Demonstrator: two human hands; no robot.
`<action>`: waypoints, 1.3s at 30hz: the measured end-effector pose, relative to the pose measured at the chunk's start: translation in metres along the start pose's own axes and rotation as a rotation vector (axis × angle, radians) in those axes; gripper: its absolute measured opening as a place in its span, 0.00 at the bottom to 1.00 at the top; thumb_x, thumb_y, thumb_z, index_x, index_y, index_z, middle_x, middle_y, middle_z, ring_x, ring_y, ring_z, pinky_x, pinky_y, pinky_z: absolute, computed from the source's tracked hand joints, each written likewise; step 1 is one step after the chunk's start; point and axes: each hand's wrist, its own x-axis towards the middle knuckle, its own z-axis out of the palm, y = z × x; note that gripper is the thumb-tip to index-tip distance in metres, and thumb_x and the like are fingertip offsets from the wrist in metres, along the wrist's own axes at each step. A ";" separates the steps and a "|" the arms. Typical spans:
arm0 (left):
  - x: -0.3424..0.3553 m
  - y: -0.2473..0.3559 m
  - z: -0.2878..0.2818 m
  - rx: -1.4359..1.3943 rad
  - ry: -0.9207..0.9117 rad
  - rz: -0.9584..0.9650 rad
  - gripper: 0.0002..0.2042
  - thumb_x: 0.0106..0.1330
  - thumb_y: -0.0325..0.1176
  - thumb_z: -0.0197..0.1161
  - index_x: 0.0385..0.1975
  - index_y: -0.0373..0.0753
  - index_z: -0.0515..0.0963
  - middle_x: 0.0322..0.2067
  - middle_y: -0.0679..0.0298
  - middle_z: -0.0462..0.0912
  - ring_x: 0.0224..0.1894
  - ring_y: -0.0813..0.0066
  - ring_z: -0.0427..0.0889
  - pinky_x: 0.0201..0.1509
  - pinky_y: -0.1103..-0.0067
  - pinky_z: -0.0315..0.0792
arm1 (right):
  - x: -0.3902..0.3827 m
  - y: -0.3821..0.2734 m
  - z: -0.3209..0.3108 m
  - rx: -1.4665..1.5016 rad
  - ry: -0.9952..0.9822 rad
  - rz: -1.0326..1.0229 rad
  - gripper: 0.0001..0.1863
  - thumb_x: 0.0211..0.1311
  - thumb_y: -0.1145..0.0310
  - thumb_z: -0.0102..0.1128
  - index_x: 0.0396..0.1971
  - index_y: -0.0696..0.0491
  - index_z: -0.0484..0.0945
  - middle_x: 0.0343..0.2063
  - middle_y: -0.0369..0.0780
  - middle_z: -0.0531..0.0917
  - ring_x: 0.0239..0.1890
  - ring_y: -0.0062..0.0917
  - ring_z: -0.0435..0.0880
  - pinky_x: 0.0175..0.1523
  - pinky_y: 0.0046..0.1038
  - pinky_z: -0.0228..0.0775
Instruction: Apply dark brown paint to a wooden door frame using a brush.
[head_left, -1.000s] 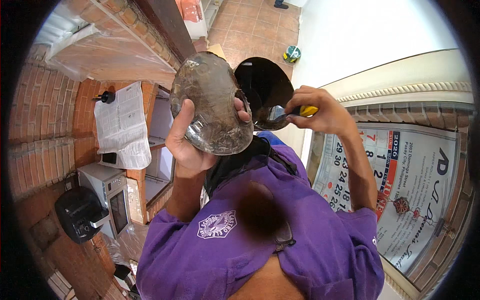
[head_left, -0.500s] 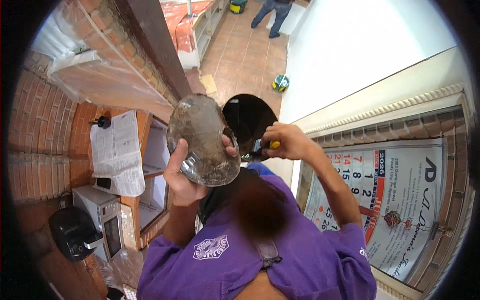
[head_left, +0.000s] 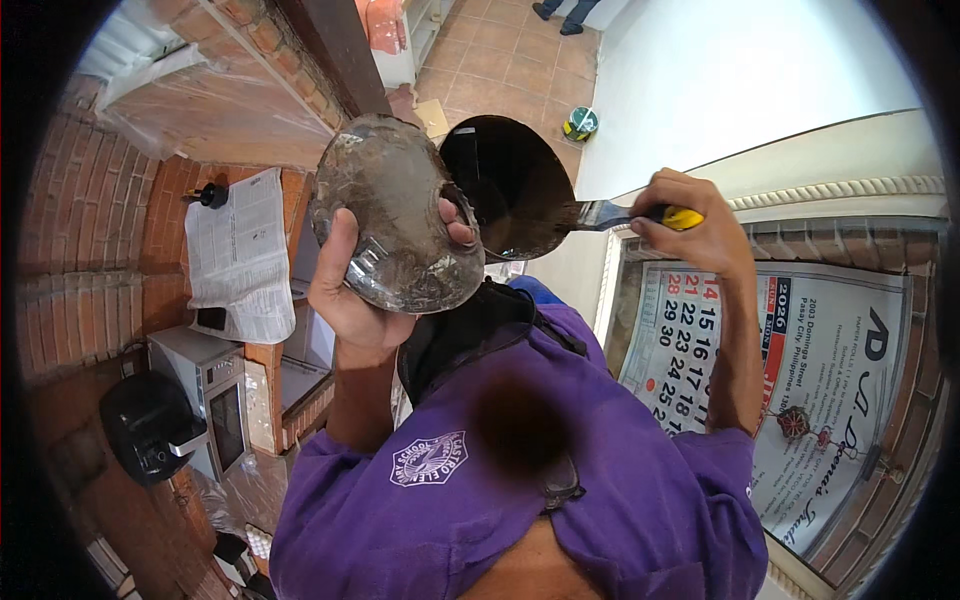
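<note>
In the head view, a dark round pot [head_left: 505, 175] is seen between the two hands, its mouth turned upward. Just left of the pot, a smeared, rounded shell [head_left: 385, 190] is clasped by the left hand [head_left: 348, 282], with fingers showing through a gap at the pot side; whether shell and pot are joined cannot be told. To the right of the pot, a brush [head_left: 604, 214] is gripped by its yellow-and-black handle in the right hand [head_left: 692, 222], its bristles at the pot's rim, apparently touching. The hands are held apart. Well left of the pot a newspaper [head_left: 235, 250] is spread; beyond it a green bucket [head_left: 580, 124] is seen. The step in hand is judged to be brush work at the rim; for the next move, a steady shell and a controlled brush angle seem to be called for.
</note>
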 end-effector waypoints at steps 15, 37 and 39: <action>0.001 0.003 -0.002 -0.031 0.007 0.094 0.29 0.60 0.50 0.46 0.55 0.32 0.58 0.39 0.45 0.73 0.39 0.52 0.75 0.46 0.61 0.69 | -0.011 -0.001 0.016 0.169 0.104 0.105 0.07 0.45 0.74 0.61 0.24 0.60 0.76 0.19 0.35 0.74 0.21 0.15 0.70 0.27 0.19 0.61; 0.005 0.003 -0.001 -0.029 0.032 0.110 0.28 0.62 0.51 0.41 0.50 0.30 0.62 0.38 0.49 0.73 0.39 0.56 0.73 0.47 0.63 0.66 | -0.039 0.007 0.009 0.770 0.619 -0.020 0.13 0.47 0.67 0.59 0.27 0.63 0.78 0.18 0.38 0.77 0.18 0.18 0.73 0.22 0.15 0.62; 0.011 0.000 0.003 -0.011 0.041 0.093 0.28 0.61 0.51 0.41 0.49 0.30 0.63 0.37 0.51 0.73 0.39 0.58 0.73 0.48 0.64 0.65 | -0.048 0.019 0.002 0.805 0.757 -0.014 0.22 0.51 0.55 0.60 0.31 0.62 0.74 0.18 0.41 0.77 0.16 0.20 0.74 0.17 0.14 0.63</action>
